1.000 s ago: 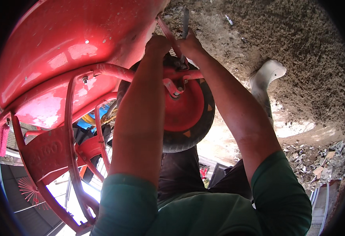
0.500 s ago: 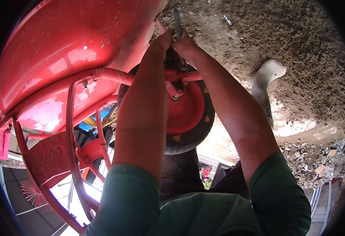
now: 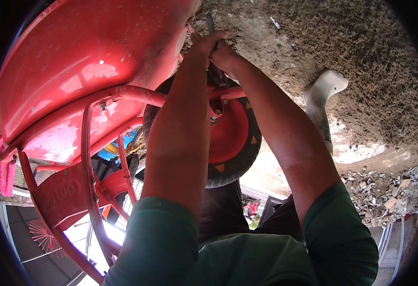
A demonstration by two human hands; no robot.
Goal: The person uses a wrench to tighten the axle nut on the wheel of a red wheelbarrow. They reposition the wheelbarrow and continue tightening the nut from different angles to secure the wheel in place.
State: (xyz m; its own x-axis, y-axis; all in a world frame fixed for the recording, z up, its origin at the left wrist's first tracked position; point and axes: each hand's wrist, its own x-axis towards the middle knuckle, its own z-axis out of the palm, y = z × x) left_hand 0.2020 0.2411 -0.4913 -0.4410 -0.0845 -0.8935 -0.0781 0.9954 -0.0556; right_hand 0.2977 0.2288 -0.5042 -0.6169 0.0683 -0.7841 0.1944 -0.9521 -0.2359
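A red wheelbarrow (image 3: 94,52) lies tipped over in front of me, its tray to the left. Its black-tyred wheel (image 3: 240,157), with a red hub (image 3: 230,136), stands between my forearms. Beyond the wheel, a dark grey metal bar (image 3: 210,23) sticks up out of my grip. My left hand (image 3: 207,46) is closed around the bar, a finger or thumb reaching across it to the right. Just beside and below, my right hand (image 3: 224,56) is closed on the same bar. The bar's lower end is near the wheel bracket (image 3: 216,107), partly hidden by my hands and wrists.
Red tubular legs and frame (image 3: 88,152) of the wheelbarrow rise at the left. A white boot (image 3: 325,93) stands on rough brown ground at the right. Broken rubble (image 3: 385,195) lies at the lower right, and a pink cloth (image 3: 1,171) hangs at the far left.
The upper end of the bar has shifted slightly left and down. My left hand has turned over the bar, and its forearm has moved a little to the right.
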